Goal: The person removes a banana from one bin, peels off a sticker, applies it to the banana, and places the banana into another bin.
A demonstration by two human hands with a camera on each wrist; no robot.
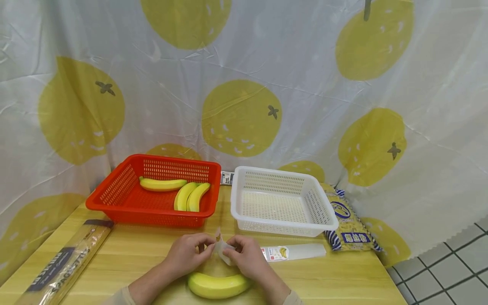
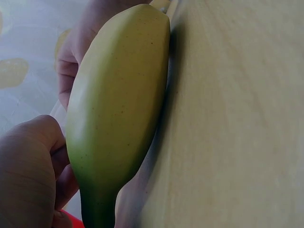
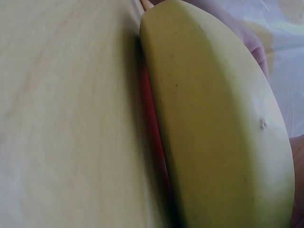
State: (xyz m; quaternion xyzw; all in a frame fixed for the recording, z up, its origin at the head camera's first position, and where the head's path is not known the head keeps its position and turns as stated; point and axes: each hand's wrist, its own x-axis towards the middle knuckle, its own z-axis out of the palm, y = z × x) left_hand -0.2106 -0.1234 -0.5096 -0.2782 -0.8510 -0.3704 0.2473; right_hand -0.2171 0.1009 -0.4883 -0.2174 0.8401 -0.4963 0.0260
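A thin, whitish translucent film [image 1: 225,250] is pinched between the fingertips of both hands, above the table and just beyond a banana. My left hand [image 1: 190,254] has it from the left, thumb against the forefinger. From the other side my right hand [image 1: 245,256] pinches it too. The yellow banana [image 1: 219,287] lies crosswise on the table between the wrists. It fills much of the left wrist view, where its green-tinged end points down, and hides part of the hands in both wrist views. A pale strip with a banana-picture label [image 1: 282,253] lies right of the right hand.
A red basket [image 1: 152,214] with 3 bananas [image 1: 162,184] stands at the back left. Right of it is a white basket [image 1: 282,228], with a noodle bag [image 1: 348,224] beside it. A spaghetti pack [image 1: 65,264] lies along the left edge.
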